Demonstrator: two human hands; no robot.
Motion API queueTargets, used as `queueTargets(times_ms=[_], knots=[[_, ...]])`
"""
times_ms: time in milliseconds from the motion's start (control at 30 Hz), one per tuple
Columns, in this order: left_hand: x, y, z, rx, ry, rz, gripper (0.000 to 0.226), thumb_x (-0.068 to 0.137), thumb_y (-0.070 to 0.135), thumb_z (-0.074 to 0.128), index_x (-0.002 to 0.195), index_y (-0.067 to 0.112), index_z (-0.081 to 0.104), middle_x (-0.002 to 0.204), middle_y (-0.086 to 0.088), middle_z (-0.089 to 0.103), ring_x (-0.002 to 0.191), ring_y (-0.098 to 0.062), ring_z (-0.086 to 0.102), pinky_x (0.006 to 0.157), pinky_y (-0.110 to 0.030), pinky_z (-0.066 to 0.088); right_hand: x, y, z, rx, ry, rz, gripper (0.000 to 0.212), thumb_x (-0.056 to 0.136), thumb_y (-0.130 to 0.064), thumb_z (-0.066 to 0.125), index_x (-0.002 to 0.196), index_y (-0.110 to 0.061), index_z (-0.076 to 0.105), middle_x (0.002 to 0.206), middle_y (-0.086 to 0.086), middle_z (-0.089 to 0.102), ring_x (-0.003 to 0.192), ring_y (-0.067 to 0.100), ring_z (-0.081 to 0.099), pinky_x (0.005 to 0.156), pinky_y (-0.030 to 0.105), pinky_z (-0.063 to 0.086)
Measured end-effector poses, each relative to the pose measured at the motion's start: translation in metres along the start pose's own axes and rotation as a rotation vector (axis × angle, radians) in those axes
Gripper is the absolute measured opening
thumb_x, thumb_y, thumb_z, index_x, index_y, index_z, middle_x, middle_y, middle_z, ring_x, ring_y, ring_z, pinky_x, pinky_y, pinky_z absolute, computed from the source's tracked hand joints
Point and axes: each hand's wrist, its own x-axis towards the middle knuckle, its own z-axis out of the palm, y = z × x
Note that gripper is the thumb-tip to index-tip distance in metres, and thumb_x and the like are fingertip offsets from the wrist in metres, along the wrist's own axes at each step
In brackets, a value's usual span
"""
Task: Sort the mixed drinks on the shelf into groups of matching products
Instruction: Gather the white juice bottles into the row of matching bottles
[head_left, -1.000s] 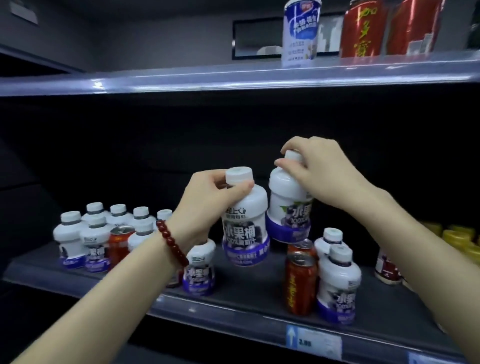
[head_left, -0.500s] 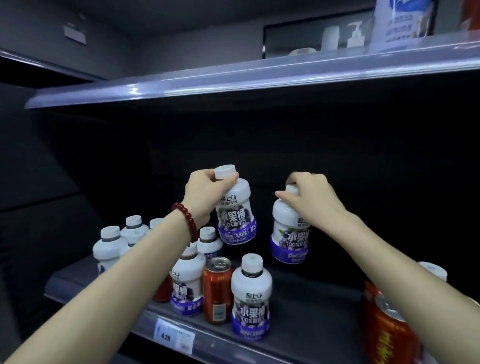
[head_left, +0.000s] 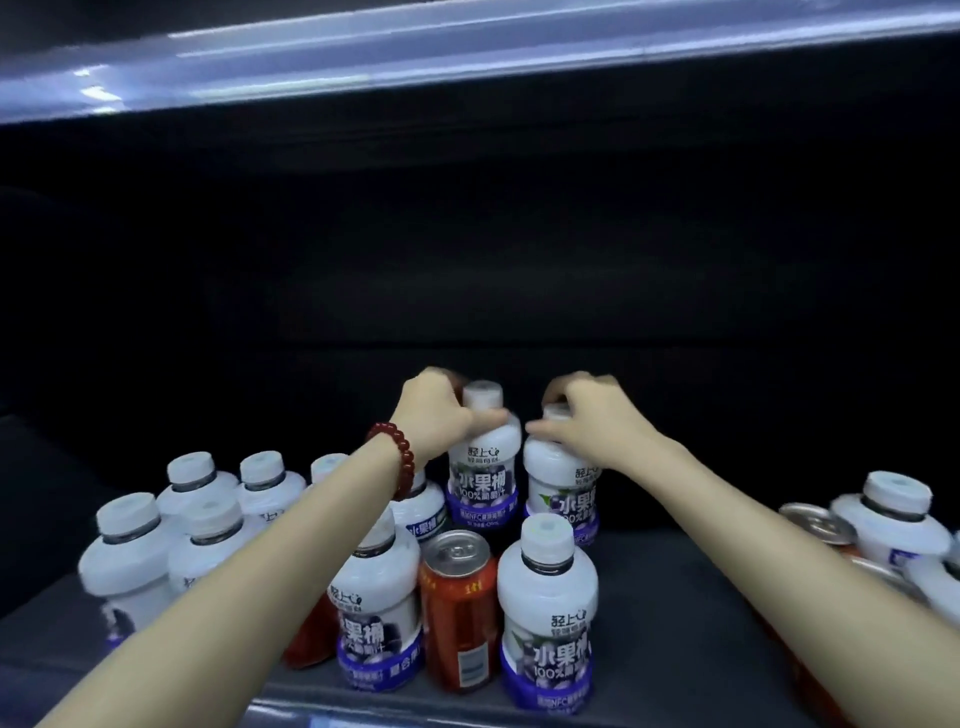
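Head view, looking down into a dark shelf (head_left: 675, 597) of mixed drinks.

- Two white bottles with purple labels stand upright side by side toward the back of the shelf, near its middle. Left bottle (head_left: 483, 467), right bottle (head_left: 558, 493). Long axes vertical; bodies close, whether touching cannot be told.
- Left hand (head_left: 436, 410), a red bead bracelet (head_left: 395, 457) on its wrist, is curled round the neck of the left bottle, thumb across the front just under the cap.
- Right hand (head_left: 587, 421) lies over the cap and shoulder of the right bottle, fingers closed down on it.
- Each hand is directly above its own bottle; neither is nearer than the other. Whether the bases sit on the shelf or hang just above it is hidden by the front row.
- Front edge: two more white bottles flank an orange-red can (head_left: 460, 613). A cluster of white bottles (head_left: 197, 519) fills the left end; cans and bottles mix at the right end.

Judgement: both bottles are being set into the white group. The matching cluster lies left of the hands, so any further shift runs leftward. The can between the front bottles still needs pulling out.
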Motion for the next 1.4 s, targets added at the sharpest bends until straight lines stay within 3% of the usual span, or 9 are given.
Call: queueTargets(times_ms=[233,367,600,767,933,1033,1167,1300,1400], knots=[[-0.001,-0.021,0.007,0.253,-0.273,0.104,0.049,0.063,0.041,0.079,0.087,-0.002,0.072,0.081,-0.011,0.072,0.073,-0.018,0.066,0.065,-0.035,0.057,-0.024,0.0,0.024,0.017,-0.031,0.169,0.038,0.078,-0.037,0.074,0.102,-0.009,0.066,0.104,0.012,0.068,0.094,0.027,0.066,0.079,0.037,0.055],[-0.004,-0.029,0.014,0.365,-0.364,0.094,0.04,0.056,0.047,0.076,0.059,0.013,0.054,0.065,-0.004,0.052,0.063,-0.017,0.049,0.054,-0.035,0.042,-0.037,0.001,0.029,0.029,-0.052,0.206,0.034,0.078,-0.037,0.074,0.098,-0.01,0.067,0.101,0.01,0.068,0.09,0.024,0.066,0.075,0.034,0.056],[-0.009,-0.025,0.012,0.484,-0.399,0.047,0.042,0.058,0.05,0.075,0.068,0.013,0.058,0.067,-0.002,0.055,0.062,-0.016,0.051,0.054,-0.027,0.043,-0.046,-0.002,0.03,0.049,-0.047,0.188,0.033,0.08,-0.037,0.071,0.098,-0.009,0.068,0.101,0.011,0.067,0.094,0.027,0.065,0.073,0.034,0.054],[-0.016,-0.017,0.011,0.535,-0.375,0.012,0.042,0.065,0.046,0.075,0.062,0.011,0.052,0.061,0.002,0.051,0.06,-0.015,0.049,0.088,-0.042,0.05,-0.046,-0.003,0.03,0.074,-0.034,0.197,0.034,0.082,-0.037,0.07,0.098,-0.007,0.068,0.1,0.011,0.066,0.092,0.026,0.065,0.072,0.034,0.054],[-0.023,-0.02,0.011,0.46,-0.36,-0.025,0.051,0.06,0.049,0.074,0.086,0.005,0.068,0.085,-0.007,0.069,0.083,-0.024,0.069,0.072,-0.038,0.058,-0.051,0.0,0.033,0.076,-0.006,0.2,0.035,0.079,-0.038,0.071,0.098,-0.009,0.068,0.094,0.008,0.068,0.087,0.023,0.065,0.068,0.03,0.051],[-0.028,-0.021,0.012,0.466,-0.356,-0.01,0.048,0.063,0.047,0.072,0.092,0.009,0.066,0.094,-0.006,0.069,0.095,-0.027,0.067,0.08,-0.039,0.057,-0.051,0.002,0.033,0.09,-0.017,0.214,0.036,0.079,-0.039,0.07,0.098,-0.009,0.068,0.093,0.008,0.069,0.084,0.023,0.066,0.066,0.03,0.053],[-0.03,-0.013,0.01,0.29,-0.264,0.163,0.065,0.076,0.039,0.072,0.132,0.014,0.051,0.129,-0.007,0.06,0.12,-0.021,0.056,0.101,-0.032,0.045,-0.048,-0.001,0.02,0.111,-0.024,0.218,0.044,0.083,-0.046,0.066,0.109,-0.01,0.066,0.096,0.006,0.066,0.08,0.016,0.06,0.06,0.023,0.044],[-0.047,0.015,0.014,-0.065,-0.163,0.282,0.037,0.083,0.03,0.067,0.119,0.02,0.063,0.112,0.003,0.068,0.101,-0.007,0.063,0.076,-0.007,0.045,-0.058,0.001,0.003,0.099,0.069,0.183,0.037,0.085,-0.042,0.064,0.105,-0.011,0.071,0.084,0.0,0.063,0.077,0.012,0.058,0.056,0.017,0.038],[-0.06,0.039,0.026,-0.238,-0.25,0.308,0.028,0.083,0.025,0.068,0.111,0.023,0.067,0.1,0.007,0.07,0.092,-0.002,0.066,0.075,-0.006,0.048,-0.074,0.003,-0.013,0.11,0.131,0.195,0.027,0.086,-0.033,0.062,0.097,-0.011,0.074,0.077,-0.001,0.067,0.072,0.011,0.06,0.053,0.014,0.037]])
